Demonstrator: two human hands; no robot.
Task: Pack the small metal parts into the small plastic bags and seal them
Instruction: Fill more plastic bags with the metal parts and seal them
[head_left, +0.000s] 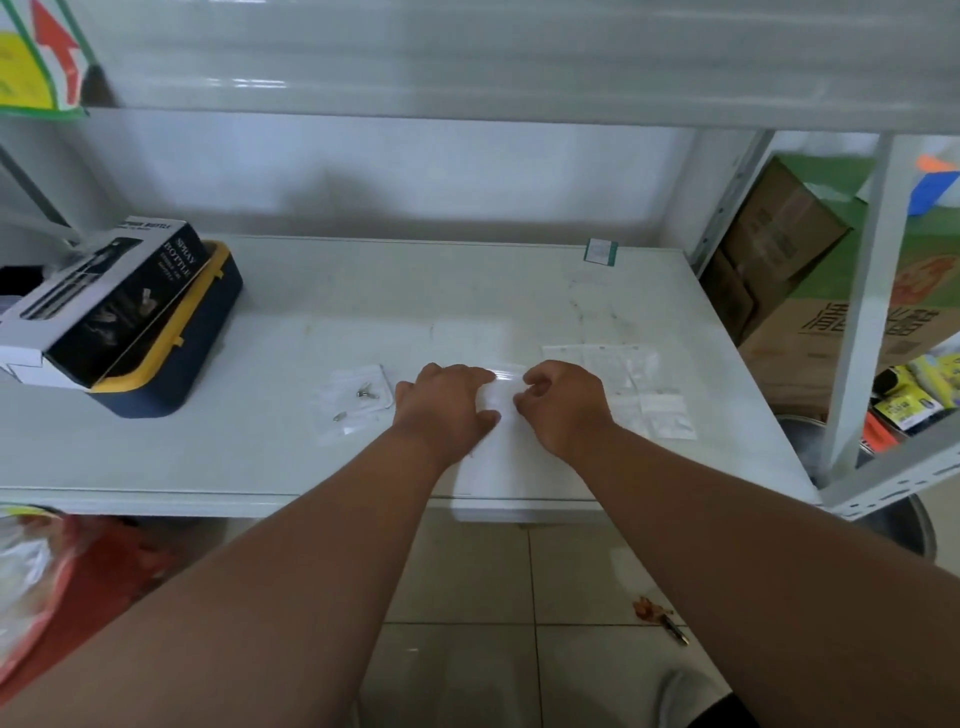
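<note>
White shelf (260, 457): plastic bags (644, 384), metal parts (365, 391), boxed blue-yellow case (176, 358).

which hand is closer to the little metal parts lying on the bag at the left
Left. The left hand sits just right of the metal parts, nearly at that bag's edge; the right hand is farther right, beyond the left hand.

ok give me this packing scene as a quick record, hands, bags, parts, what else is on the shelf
left hand: on a clear plastic bag, fingers pressing its left side
right hand: pinching the same bag from the right
metal parts: small, lying on loose bags left of the hands
spare bags: flat pile right of the hands
shelf: white, work surface
spray bottle box: far left, resting on a blue and yellow case
bag seal: cannot tell
</note>
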